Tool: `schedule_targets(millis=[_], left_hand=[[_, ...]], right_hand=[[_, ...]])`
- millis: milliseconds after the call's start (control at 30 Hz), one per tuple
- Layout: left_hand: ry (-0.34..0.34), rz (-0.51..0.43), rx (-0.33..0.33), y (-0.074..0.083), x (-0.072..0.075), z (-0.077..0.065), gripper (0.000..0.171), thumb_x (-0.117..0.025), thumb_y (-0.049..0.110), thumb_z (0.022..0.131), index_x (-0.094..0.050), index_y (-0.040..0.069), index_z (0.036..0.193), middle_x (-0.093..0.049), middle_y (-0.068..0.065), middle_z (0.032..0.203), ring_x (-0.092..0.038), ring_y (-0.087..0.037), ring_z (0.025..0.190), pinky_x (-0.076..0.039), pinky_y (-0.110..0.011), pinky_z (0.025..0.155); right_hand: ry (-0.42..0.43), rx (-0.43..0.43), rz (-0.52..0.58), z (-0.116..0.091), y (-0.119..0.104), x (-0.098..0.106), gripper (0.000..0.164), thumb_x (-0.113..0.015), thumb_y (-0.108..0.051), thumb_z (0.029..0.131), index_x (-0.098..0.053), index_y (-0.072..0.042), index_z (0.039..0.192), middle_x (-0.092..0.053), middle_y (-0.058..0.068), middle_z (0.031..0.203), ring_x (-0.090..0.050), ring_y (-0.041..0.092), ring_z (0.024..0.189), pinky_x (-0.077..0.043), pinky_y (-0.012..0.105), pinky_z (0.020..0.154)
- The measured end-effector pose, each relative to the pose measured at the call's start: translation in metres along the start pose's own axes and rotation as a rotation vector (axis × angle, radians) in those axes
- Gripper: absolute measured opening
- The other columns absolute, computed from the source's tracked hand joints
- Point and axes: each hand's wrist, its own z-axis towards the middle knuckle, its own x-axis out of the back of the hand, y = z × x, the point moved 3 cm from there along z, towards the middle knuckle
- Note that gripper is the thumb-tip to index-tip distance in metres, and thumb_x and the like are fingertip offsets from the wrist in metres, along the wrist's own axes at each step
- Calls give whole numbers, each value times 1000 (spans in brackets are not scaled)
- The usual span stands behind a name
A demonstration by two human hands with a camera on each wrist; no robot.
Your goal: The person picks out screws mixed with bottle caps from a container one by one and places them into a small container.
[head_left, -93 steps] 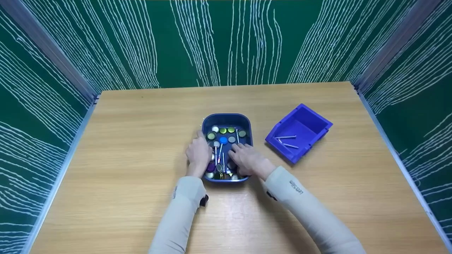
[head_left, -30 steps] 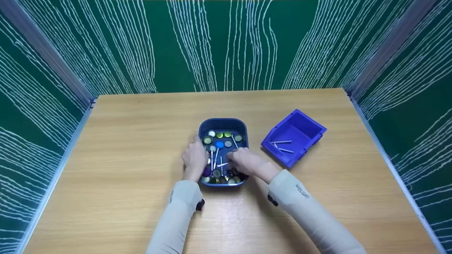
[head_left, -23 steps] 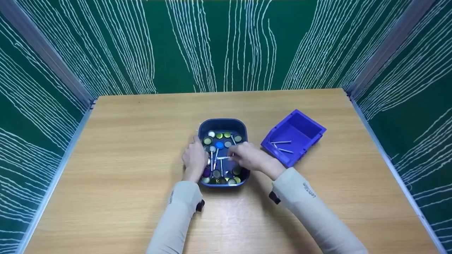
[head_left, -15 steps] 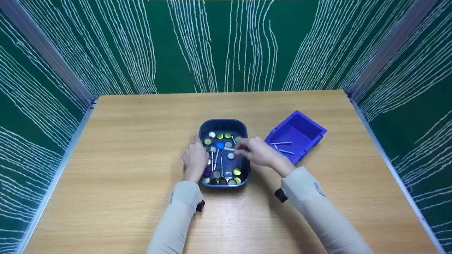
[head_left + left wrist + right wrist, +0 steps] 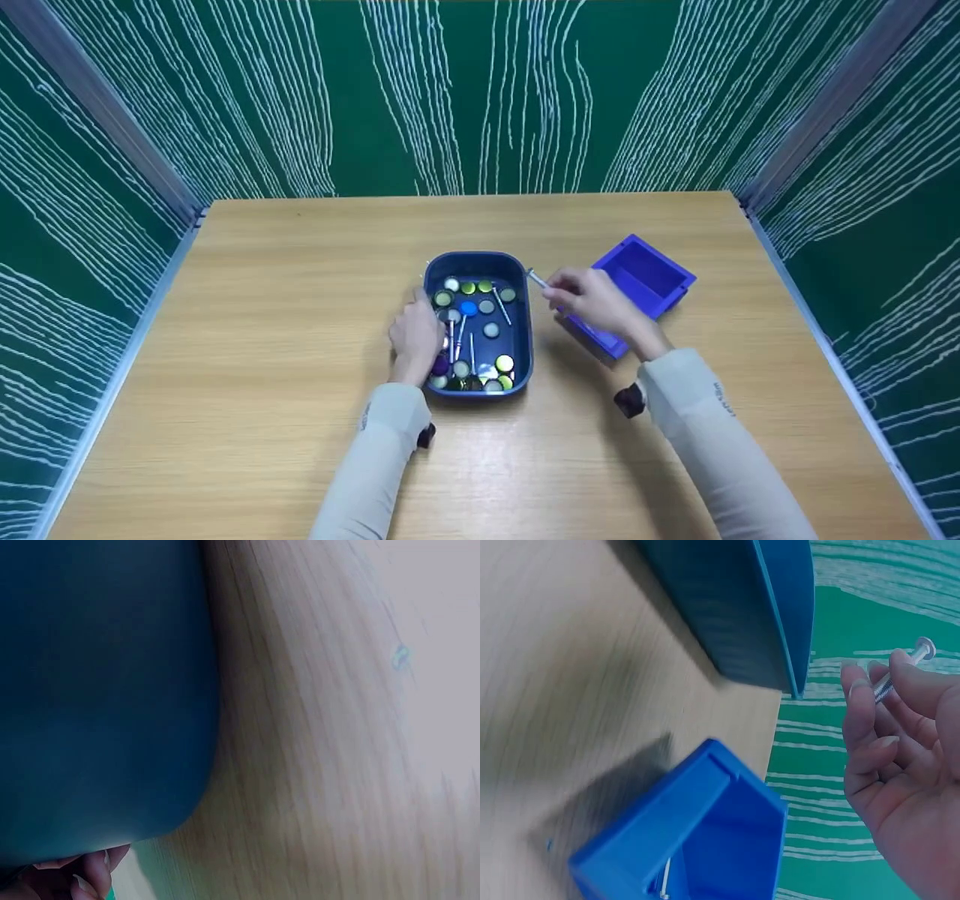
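Observation:
My right hand point(image 5: 592, 300) pinches a screw point(image 5: 538, 279) between thumb and fingers, above the gap between the two containers. In the right wrist view the round head and threaded shank of the screw point(image 5: 922, 649) poke out either side of the fingertips. At the left side of a dark blue box point(image 5: 529, 352), my left hand point(image 5: 416, 330) grips its wall; the left wrist view shows curled fingers point(image 5: 94, 870) at the box edge. Several bottle caps point(image 5: 468, 308) and several screws point(image 5: 502, 306) lie inside that box. The right forearm and hand partly cover a blue-violet bin point(image 5: 652, 274).
The bin stands angled on the wooden table point(image 5: 300, 300), right of the box. In the right wrist view a screw point(image 5: 665, 877) shows inside it. Green walls with white streaks point(image 5: 480, 97) enclose the table at the back and sides.
My right hand has picked a screw out of the dark blue box, lifted it and carried it right past the rim. Some caps inside have shifted. The left hand has stayed at the box.

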Motion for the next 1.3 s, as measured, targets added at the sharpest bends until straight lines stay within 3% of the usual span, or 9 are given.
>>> schedule_targets(millis=[200,433,600,833,1100,1300], left_hand=[[-22,2,10,0,0,1,39,-63,11,87,-50,6,124,-71,-21,102,-71,-42,89,-57,-51,70],[-32,-1,7,-1,0,2,45,-65,11,86,-48,6,127,-69,-19,107,-70,-41,89,-58,-50,71],[-44,11,12,-2,0,2,48,-65,13,87,-47,6,131,-69,-18,107,-71,-40,88,-58,-49,69],[-39,12,16,-1,-1,2,45,-65,13,87,-48,6,129,-71,-19,103,-70,-40,85,-57,-48,67],[-46,20,18,-2,-2,2,47,-67,14,86,-47,6,127,-72,-20,99,-70,-39,85,-57,-48,68],[-49,21,6,-2,-1,2,46,-67,16,87,-47,5,127,-71,-19,99,-70,-38,85,-58,-48,68]], right_hand=[[34,-51,2,-4,11,15,30,-54,-31,101,-66,-5,111,-69,13,95,-67,33,89,-54,35,75],[56,-84,53,-8,25,30,37,-52,-36,102,-63,-4,115,-67,16,102,-62,30,93,-56,37,81],[81,-98,49,-11,37,38,36,-51,-35,102,-63,-3,114,-66,17,100,-60,28,89,-55,34,77],[149,-128,-40,-18,52,45,30,-52,-29,102,-65,-2,107,-64,10,91,-58,23,84,-46,25,69],[223,-200,-136,-23,65,49,29,-53,-25,101,-65,2,102,-65,11,85,-52,15,71,-41,26,63],[274,-200,-224,-23,71,50,25,-57,-22,99,-67,1,96,-68,13,81,-56,15,69,-42,27,63]])
